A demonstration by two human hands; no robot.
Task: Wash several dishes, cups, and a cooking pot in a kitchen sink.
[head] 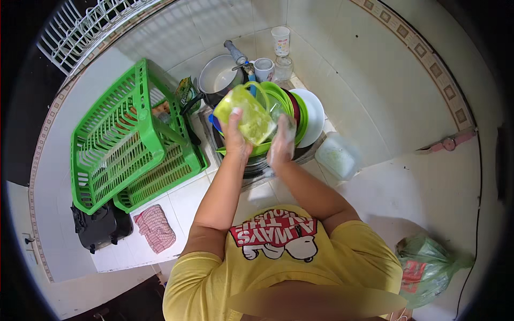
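My left hand grips a yellow-green plastic pitcher that has suds on its side, its handle towards the wall. Covered in foam, my right hand is at the pitcher's right, with its fingers blurred; whether it holds a sponge or cloth cannot be told. Beneath and behind both hands, green plastic dishes and a white plate are piled in the metal sink. The tap rises behind the pile, beside a pot with a dark handle.
At the left stands a two-tier green dish rack. A folded checked cloth and a black appliance lie nearer. A mug, a glass jar and a plastic cup stand in the corner. A translucent container sits right of the sink.
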